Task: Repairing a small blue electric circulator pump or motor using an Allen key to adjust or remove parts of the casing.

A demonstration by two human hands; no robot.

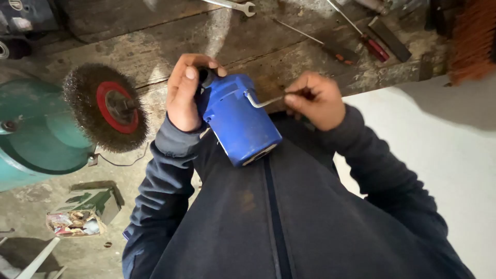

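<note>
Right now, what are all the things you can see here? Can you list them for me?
power tool body: 1, blue, held against the person's chest
hex key: 1, silvery, bent, its short end at the blue body
wire wheel: 1, dark bristles with red centre, on the green machine at left
bench grinder: 1, green, left edge
spanner: 1, silvery, top of the wooden bench
screwdrivers: 2, red-handled, on the bench upper right
wooden bench: 1, worn brown, across the top
small box of bits: 1, green, on the floor lower left
left hand: wrapped round the top of the blue body
right hand: pinching the long end of the hex key
</note>
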